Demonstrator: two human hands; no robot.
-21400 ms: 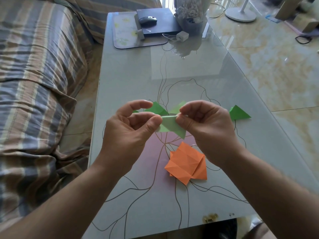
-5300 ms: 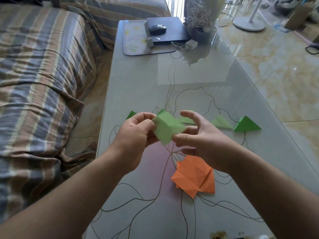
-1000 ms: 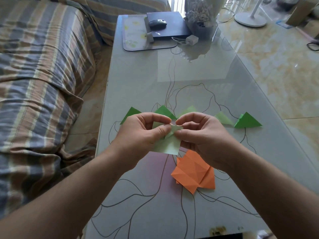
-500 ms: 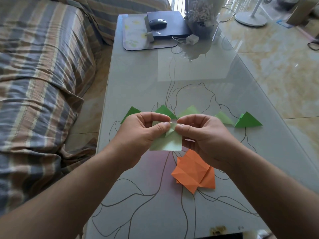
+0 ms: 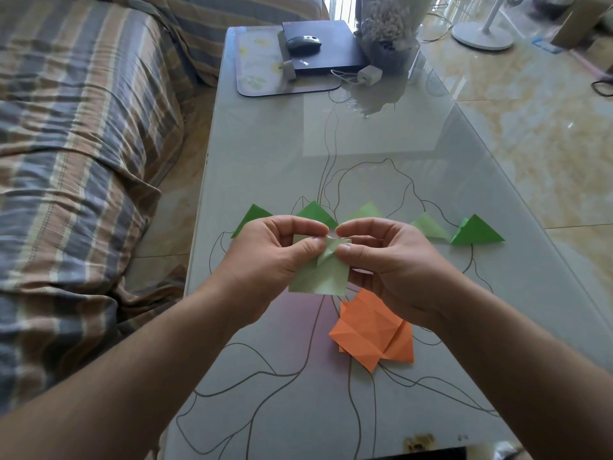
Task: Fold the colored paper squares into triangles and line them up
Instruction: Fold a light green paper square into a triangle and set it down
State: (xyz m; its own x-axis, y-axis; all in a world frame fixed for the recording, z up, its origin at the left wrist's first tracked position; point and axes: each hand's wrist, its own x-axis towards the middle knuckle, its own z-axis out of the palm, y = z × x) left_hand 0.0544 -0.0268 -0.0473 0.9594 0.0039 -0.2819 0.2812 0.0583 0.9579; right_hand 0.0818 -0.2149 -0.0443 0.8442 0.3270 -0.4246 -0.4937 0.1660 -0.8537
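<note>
Orange paper stack point(image 5: 373, 330) lies on counter point(image 5: 265, 154) nearest the near edge, right of middle. Just above it left hand point(image 5: 265, 257) and right hand point(image 5: 388, 260), each grip pinching top edge of pale green paper square point(image 5: 320, 275), held off the counter. Behind hands, row of five green triangles point(image 5: 476, 231) runs left edge to right edge. Far end: mouse point(image 5: 303, 44) on laptop point(image 5: 323, 48).

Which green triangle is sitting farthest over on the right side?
The dark green triangle at the right end of the row. It's fully in view, just past a paler green triangle, and no hand covers it.
</note>
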